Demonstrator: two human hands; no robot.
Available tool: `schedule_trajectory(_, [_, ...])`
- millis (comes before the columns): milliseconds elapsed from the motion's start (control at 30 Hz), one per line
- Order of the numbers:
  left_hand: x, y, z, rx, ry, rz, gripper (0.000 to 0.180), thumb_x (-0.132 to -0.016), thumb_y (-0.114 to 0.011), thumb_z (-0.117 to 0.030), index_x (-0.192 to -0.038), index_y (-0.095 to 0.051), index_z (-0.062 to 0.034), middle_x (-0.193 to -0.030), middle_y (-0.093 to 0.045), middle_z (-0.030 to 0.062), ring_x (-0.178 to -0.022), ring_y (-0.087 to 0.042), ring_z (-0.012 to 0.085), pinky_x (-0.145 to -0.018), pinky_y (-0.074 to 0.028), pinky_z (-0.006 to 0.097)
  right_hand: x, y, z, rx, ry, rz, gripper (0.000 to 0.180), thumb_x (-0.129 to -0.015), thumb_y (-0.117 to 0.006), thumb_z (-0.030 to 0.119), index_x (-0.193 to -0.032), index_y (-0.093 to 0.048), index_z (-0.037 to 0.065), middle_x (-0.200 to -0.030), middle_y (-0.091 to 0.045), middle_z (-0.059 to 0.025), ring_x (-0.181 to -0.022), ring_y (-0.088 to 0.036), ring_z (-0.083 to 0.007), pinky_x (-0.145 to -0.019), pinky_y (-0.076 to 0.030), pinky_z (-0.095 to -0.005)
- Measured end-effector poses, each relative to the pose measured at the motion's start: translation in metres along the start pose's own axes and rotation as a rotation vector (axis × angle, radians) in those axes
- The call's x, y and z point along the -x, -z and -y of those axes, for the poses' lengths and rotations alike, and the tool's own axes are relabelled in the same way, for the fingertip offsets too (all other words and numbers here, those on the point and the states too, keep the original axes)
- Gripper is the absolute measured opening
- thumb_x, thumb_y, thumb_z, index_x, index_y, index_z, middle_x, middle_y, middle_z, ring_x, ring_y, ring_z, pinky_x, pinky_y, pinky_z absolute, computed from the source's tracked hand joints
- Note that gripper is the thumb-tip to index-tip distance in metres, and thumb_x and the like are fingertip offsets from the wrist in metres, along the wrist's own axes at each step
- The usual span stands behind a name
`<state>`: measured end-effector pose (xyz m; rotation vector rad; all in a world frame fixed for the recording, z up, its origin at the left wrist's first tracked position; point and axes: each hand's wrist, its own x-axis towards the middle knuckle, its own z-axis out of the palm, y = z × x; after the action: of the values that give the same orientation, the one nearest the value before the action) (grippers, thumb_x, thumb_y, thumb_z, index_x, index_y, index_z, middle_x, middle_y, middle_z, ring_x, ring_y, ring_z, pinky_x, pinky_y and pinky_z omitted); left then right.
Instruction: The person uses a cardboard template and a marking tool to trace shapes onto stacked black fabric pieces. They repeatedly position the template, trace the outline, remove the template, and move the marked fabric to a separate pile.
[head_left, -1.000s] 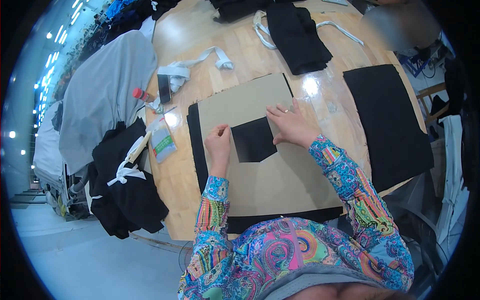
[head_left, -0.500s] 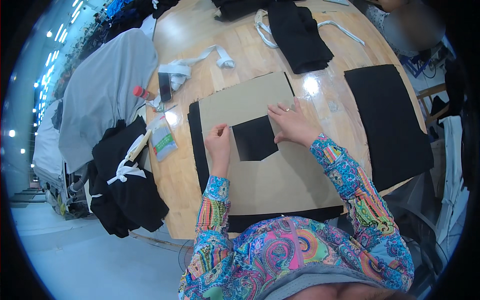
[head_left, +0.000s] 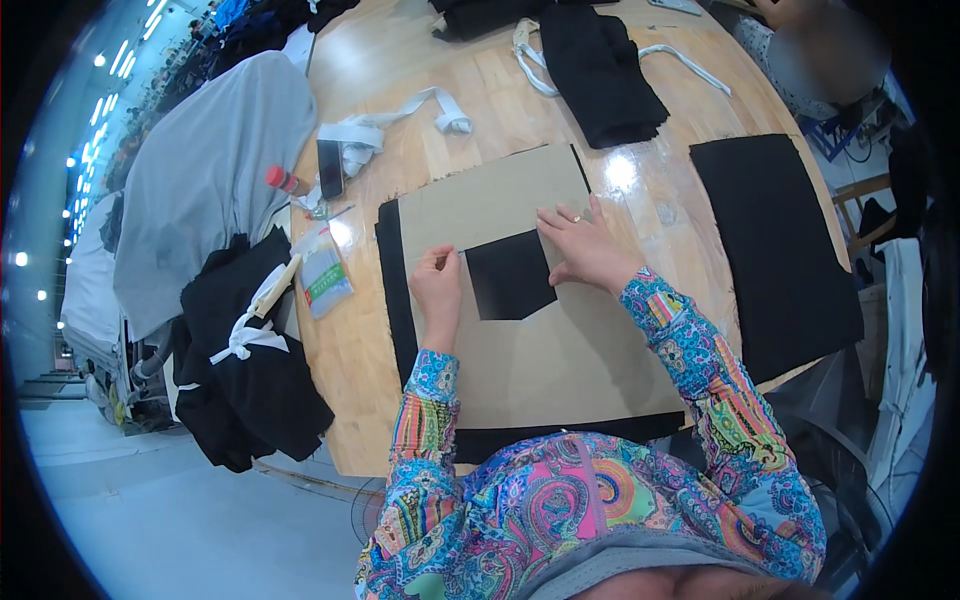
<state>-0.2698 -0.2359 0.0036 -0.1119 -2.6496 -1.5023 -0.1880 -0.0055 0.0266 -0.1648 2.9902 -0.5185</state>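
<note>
A large beige board (head_left: 560, 370), like a cardboard pattern, lies over black fabric (head_left: 394, 290) that shows along its left and front edges. In its middle is a pocket-shaped black patch (head_left: 512, 280); I cannot tell whether it is a cut-out or a separate piece on top. My left hand (head_left: 436, 285) is at the patch's upper left corner, fingertips pinched together; whatever they may hold is too small to make out. My right hand (head_left: 588, 248) lies on the board with fingers spread, its thumb and fingertips along the patch's right edge.
Black fabric panels (head_left: 775, 240) lie at right, and folded black fabric (head_left: 600, 80) at the back. White tape (head_left: 370, 130), a phone (head_left: 330, 170), a red-capped bottle (head_left: 285, 181) and a plastic packet (head_left: 325, 275) sit left. Bundled black cloth (head_left: 245, 350) hangs beside the table. A person (head_left: 800, 50) is far right.
Both hands keep their places on the board. The whole view has shifted very slightly; nothing else visibly differs.
</note>
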Motion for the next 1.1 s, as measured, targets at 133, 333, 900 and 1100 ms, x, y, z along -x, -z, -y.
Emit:
schedule_trajectory(133, [0.0,0.001,0.0,-0.03,-0.013,0.007,0.016,-0.083,-0.063,-0.012,-0.09,-0.068,0.0016,-0.078,-0.07,0.0133,-0.07,-0.067,0.0177,-0.065,-0.051,0.029,0.0,-0.001,-0.001,0.001,0.0,-0.001,0.088,-0.059,-0.083,0.035,-0.133,-0.044,0.007,-0.143,-0.04,-0.005,-0.135,-0.034,-0.0268,-0.109,-0.01,-0.0639])
schedule_trajectory(333, [0.002,-0.001,-0.009,-0.123,-0.045,0.007,0.017,-0.083,-0.064,-0.014,-0.09,-0.069,-0.0001,-0.079,-0.07,0.0102,-0.067,-0.066,0.0136,-0.062,-0.05,0.027,0.0,0.002,0.001,-0.006,-0.004,0.005,0.089,-0.059,-0.083,0.035,-0.134,-0.044,0.007,-0.144,-0.039,-0.0052,-0.135,-0.034,-0.0263,-0.109,-0.009,-0.064])
schedule_trajectory(900, [0.084,0.043,-0.009,-0.202,-0.005,0.214,0.016,-0.083,-0.061,-0.015,-0.09,-0.068,-0.0032,-0.084,-0.069,0.0146,-0.079,-0.067,0.0277,-0.071,-0.051,0.035,0.001,0.004,0.003,-0.025,-0.018,0.019,0.085,-0.062,-0.082,0.032,-0.134,-0.045,0.007,-0.144,-0.039,-0.0055,-0.135,-0.033,-0.0265,-0.11,-0.008,-0.0632])
schedule_trajectory(1100, [0.086,0.043,-0.005,-0.198,-0.025,0.216,0.015,-0.084,-0.061,-0.015,-0.09,-0.068,-0.0034,-0.085,-0.068,0.0146,-0.08,-0.067,0.0283,-0.072,-0.051,0.035,-0.001,0.003,0.002,-0.007,-0.022,0.032,0.085,-0.062,-0.082,0.032,-0.135,-0.044,0.007,-0.144,-0.039,-0.0052,-0.136,-0.032,-0.0263,-0.11,-0.009,-0.063])
